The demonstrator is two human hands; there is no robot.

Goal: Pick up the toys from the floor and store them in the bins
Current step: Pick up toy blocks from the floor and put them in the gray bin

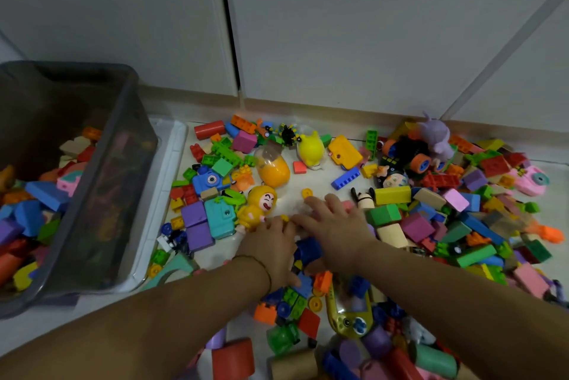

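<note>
Several colourful blocks and small toys cover the floor (323, 173). My left hand (271, 244) lies palm down beside a yellow laughing figure (258, 205), its fingers bent over a small yellow piece (285, 218); whether it holds anything is hidden. My right hand (334, 222) is spread flat with straight fingers on the floor, just below a small yellow round piece (307, 193). A dark blue block (308, 249) sits between the two hands. The grey see-through bin (101, 182) stands at the left, partly filled with blocks.
The bin rests on a white lid (167, 195). White cupboard doors (338, 25) close off the far side. An orange egg capsule (274, 168), a yellow squishy toy (310, 148) and a purple plush (435, 133) lie beyond my hands. More blocks are heaped at the right and near my forearms.
</note>
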